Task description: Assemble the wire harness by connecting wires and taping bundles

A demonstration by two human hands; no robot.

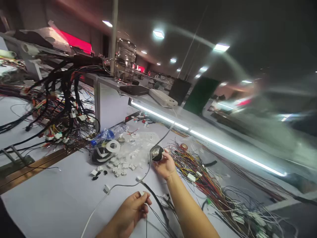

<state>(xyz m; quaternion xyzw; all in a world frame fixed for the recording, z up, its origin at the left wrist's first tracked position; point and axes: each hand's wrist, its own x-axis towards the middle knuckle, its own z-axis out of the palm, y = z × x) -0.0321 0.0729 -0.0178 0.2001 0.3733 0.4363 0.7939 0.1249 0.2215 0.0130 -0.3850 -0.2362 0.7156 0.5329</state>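
Observation:
My left hand (133, 210), low in the middle, is closed in a pinch on a small white connector (141, 193). Thin dark wires (155, 213) run from below its fingers toward the bottom edge. Farther forward, my right hand (166, 167) has its fingers round the side of what looks like a roll of black tape (156, 154). A grey cable (149, 169) passes in front of the roll and loops across the white tabletop (61, 198). Between the hands lies a black-sleeved cable (155, 195) with a white connector (139, 178) at its end.
Loose white connectors (121, 168) lie beside a clear plastic bag (138, 145) and a white ring-shaped roll (113, 146). Bundled coloured wires (203, 178) spread at right. Dark harnesses (64, 86) hang at left. A glass jug (125, 61) and white power bank (162, 98) stand on the shelf above a light strip (223, 143).

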